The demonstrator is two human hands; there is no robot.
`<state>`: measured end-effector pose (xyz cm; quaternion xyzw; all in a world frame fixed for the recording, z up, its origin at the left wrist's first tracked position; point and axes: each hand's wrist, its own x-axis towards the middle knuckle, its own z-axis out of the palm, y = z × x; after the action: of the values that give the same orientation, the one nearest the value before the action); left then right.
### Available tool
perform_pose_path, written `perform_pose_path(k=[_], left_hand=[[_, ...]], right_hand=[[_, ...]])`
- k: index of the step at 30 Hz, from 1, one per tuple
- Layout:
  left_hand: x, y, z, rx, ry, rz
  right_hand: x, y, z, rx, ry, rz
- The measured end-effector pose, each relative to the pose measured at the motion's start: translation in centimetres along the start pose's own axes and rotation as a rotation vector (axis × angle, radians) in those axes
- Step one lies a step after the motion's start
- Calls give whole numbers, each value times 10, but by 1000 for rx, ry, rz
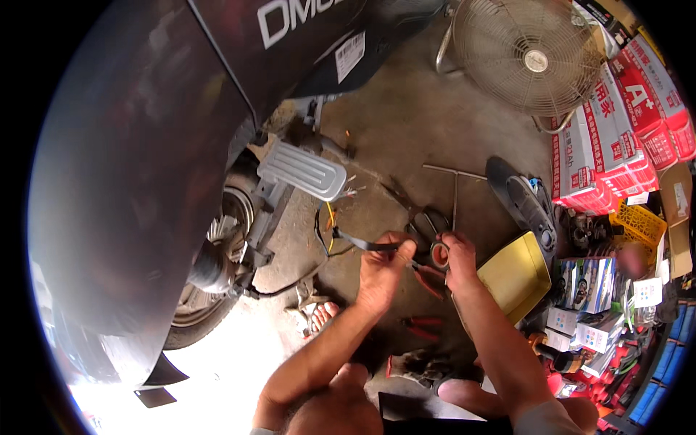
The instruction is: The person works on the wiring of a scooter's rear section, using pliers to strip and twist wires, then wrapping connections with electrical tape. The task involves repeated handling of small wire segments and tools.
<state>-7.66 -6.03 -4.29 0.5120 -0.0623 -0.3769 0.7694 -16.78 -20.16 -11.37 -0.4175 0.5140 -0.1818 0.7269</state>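
Note:
My left hand (382,272) is closed, thumb and fingers pinching a flat black taped cable (359,242). That cable runs left to loose wires (330,217), some yellow, below a grey footrest (304,171) on the vehicle. In my right hand (461,259) is a roll of black electrical tape (440,254), its round core facing up. Whether a tape strip joins the roll to the cable is too small to tell. Black-handled scissors (433,220) lie on the floor just beyond my hands. Red-handled pliers (429,281) lie beneath them, partly hidden.
The dark vehicle body (138,167) and its wheel (217,275) fill the left side. On the floor are a T-handle wrench (455,190), a yellow tray (511,279) and another red-handled tool (422,328). A fan (528,51) and red-and-white boxes (605,141) stand far right.

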Motion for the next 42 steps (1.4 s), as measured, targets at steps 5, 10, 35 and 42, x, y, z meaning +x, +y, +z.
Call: perform_pose_path(k=[5, 10, 35, 42], left_hand=[[-8, -29, -21, -45, 83, -159], [-7, -25, -16, -124, 43, -202], [-59, 1, -80, -96, -1, -571], [-47, 118, -36, 1189, 204, 422]], right_hand=[[-19, 7, 7, -1186, -107, -1053], [-34, 23, -10, -1437, -288, -1032], [-57, -79, 131, -759, -784, -678], [-47, -75, 130, -759, -733, -837]])
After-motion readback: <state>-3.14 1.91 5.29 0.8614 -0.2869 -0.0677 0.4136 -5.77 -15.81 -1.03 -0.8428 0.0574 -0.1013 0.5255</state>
